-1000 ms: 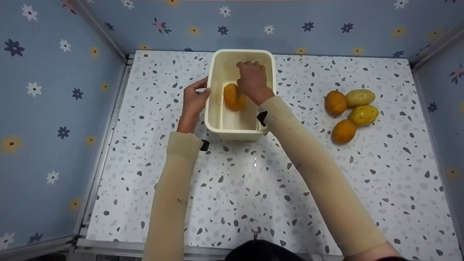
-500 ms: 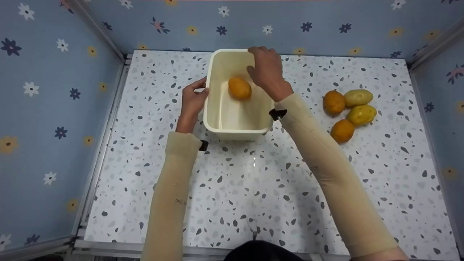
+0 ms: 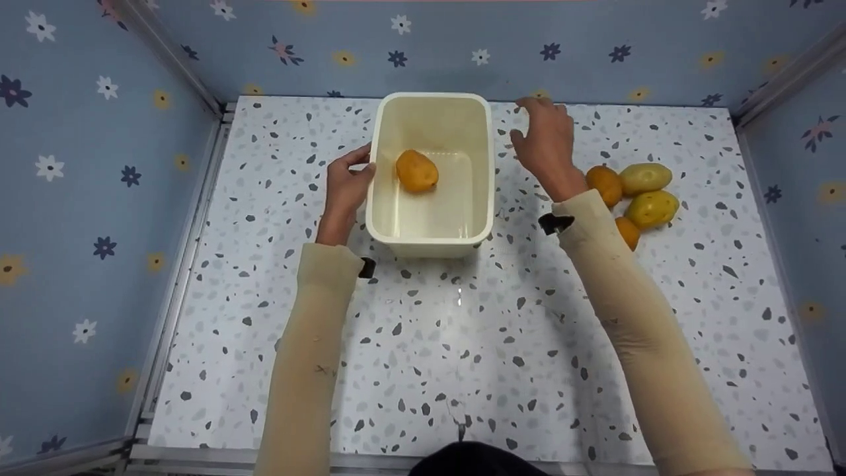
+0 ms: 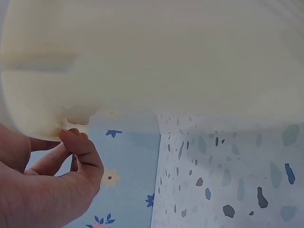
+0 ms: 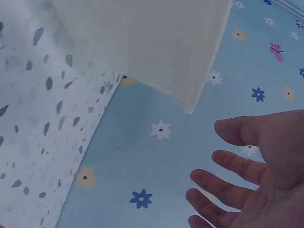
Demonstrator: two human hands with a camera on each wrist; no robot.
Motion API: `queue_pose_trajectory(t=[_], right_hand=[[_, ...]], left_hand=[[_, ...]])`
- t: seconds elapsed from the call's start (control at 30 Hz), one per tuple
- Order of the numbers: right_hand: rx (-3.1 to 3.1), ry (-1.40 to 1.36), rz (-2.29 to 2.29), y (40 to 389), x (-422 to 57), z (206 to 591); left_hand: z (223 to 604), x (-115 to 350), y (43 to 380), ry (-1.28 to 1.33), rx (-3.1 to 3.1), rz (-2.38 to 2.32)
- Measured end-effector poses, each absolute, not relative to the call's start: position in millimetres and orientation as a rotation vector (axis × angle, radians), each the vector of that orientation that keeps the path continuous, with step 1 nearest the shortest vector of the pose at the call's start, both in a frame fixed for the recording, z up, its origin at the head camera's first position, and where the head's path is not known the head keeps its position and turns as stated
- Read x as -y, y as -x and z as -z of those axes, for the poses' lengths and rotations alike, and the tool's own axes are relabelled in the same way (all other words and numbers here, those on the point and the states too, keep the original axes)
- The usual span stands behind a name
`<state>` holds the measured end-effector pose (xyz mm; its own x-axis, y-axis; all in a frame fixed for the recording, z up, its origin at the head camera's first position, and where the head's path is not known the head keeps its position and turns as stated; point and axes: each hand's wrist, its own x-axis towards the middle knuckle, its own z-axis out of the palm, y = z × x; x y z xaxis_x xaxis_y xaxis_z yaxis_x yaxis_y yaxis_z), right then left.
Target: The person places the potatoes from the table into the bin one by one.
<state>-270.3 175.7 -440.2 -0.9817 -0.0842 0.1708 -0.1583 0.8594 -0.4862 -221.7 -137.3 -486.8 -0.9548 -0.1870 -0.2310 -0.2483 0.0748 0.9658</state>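
A cream plastic bin [image 3: 436, 242] stands toward the back of the speckled table, with one orange-yellow mango [image 3: 416, 172] lying inside near its left wall. My left hand [image 3: 347, 188] holds the bin's left side at the rim, fingers bent against it; the left wrist view has these fingertips [image 4: 71, 135] right at the edge. Off the bin's right side, my right hand [image 3: 547, 142] is in the air with nothing in it. Its fingers are spread and loosely bent, as the right wrist view shows.
Two orange mangoes, one [image 3: 604, 185] behind the other [image 3: 627, 233], lie at the right, the nearer one partly hidden by my right sleeve. Against them rest two yellow oval fruits, one paler [image 3: 646, 178] and one brighter [image 3: 652, 209]. Blue flowered panels [image 3: 462, 46] border the table.
My right hand has come out of the bin, passed over its right rim and moved right. The mango has rolled inside and now lies farther left. My left hand keeps its place.
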Motion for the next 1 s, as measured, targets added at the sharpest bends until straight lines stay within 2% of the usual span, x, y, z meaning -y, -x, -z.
queue_pose_trajectory(t=[0.57,1.0], right_hand=[[3.006,-0.035,-0.65,253,-264,499],[3.11,0.09,-0.526,253,-294,518]], left_hand=[[489,138,219,0.48,-2.246,-2.034],[486,137,221,0.491,-2.256,-2.026]])
